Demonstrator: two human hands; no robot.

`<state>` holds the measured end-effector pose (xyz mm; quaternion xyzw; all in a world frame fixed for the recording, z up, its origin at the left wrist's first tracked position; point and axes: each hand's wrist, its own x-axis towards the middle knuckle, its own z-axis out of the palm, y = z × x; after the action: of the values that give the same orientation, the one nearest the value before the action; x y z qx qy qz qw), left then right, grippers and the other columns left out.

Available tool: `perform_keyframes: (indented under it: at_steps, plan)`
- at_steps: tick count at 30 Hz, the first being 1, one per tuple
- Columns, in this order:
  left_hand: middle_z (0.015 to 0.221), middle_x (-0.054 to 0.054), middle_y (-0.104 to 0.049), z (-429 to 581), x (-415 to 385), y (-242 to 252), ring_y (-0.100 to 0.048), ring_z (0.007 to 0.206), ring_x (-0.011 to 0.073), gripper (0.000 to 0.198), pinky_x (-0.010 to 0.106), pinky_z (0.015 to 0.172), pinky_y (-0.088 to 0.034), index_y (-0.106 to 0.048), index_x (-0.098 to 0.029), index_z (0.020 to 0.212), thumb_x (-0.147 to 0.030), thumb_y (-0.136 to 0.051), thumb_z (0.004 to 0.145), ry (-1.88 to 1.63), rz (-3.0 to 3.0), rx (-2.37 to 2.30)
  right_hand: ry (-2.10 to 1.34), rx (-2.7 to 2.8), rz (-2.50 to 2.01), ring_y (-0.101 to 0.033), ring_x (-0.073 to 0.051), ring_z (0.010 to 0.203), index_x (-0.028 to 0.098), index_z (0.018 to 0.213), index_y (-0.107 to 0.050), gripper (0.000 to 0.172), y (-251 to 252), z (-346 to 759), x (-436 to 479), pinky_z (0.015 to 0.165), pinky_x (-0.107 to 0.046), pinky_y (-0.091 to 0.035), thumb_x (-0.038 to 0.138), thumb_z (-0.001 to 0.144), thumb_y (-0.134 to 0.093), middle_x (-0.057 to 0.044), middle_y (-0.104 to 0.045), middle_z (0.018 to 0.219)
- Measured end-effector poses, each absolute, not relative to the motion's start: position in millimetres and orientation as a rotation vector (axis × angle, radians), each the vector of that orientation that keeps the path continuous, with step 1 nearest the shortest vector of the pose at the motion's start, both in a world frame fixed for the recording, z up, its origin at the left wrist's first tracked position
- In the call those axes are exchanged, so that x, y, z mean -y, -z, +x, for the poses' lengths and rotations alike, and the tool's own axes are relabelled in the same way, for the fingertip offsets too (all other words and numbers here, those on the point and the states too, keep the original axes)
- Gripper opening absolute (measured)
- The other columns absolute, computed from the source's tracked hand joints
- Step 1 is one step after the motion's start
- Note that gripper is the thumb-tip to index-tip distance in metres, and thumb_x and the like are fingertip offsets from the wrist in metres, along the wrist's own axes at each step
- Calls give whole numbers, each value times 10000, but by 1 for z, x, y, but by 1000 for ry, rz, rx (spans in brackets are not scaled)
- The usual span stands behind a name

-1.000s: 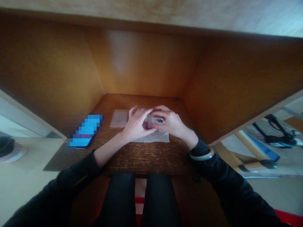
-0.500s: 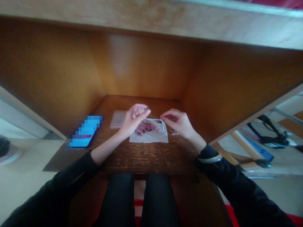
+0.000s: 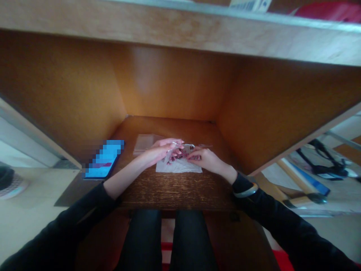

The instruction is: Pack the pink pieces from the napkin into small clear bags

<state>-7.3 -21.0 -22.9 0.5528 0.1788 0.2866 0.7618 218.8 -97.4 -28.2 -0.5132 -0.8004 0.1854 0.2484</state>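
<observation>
Two bare hands nearly meet over a crumpled white plastic sheet on a dark wooden desk. The left hand pinches a clear plastic piece; whether the right hand grips anything is hidden. Small dark-red beads lie between them, partly covered by fingers. A flat clear bag lies beyond the left hand, near a blurred blue phone.

no legible text, printed white label at top, too small to read
</observation>
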Motion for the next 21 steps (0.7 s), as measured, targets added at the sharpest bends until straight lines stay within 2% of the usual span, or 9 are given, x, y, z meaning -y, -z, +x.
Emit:
perform_keyframes:
  at_steps: [4, 10, 14, 18, 21]
  plan:
    - [1034, 95, -734, -6, 25, 23, -692, 777, 177, 318, 247, 542, -519, -717, -226, 1012, -322, -753, 711, -578, 1238, -360, -518, 2206, -1379, -644, -178, 819, 218, 910, -758, 134, 29, 219, 97, 773, -355, -494, 232, 857, -636, -50, -703, 920]
    - [1070, 110, -729, -3, 22, 34, -704, 868, 180, 361, 278, 706, -544, -700, -209, 1069, -340, -749, 736, -569, 1364, -337, -545, 1982, -1270, -621, -162, 759, 176, 884, -735, 146, 19, 217, 95, 697, -321, -486, 290, 851, -651, -53, -676, 840]
    - [1117, 139, -706, -2, 23, 40, -696, 944, 207, 332, 334, 800, -549, -684, -185, 1081, -335, -717, 786, -566, 1432, -288, -561, 1694, -1178, -638, -166, 787, 188, 868, -725, 161, -5, 204, 98, 720, -326, -496, 337, 825, -679, -50, -692, 862]
    - [1054, 111, -719, 0, 27, 37, -692, 973, 240, 236, 395, 846, -547, -675, -169, 1032, -324, -643, 857, -617, 1497, -310, -606, 1827, -1118, -635, -165, 811, 212, 939, -735, 171, -21, 191, 100, 720, -320, -493, 331, 840, -661, -46, -696, 902]
    - [1022, 102, -723, 0, 28, 37, -691, 981, 243, 237, 392, 868, -539, -677, -154, 1021, -322, -636, 860, -637, 1465, -302, -576, 1807, -1145, -637, -167, 825, 202, 952, -728, 192, -14, 192, 95, 734, -322, -491, 333, 862, -621, -52, -703, 920]
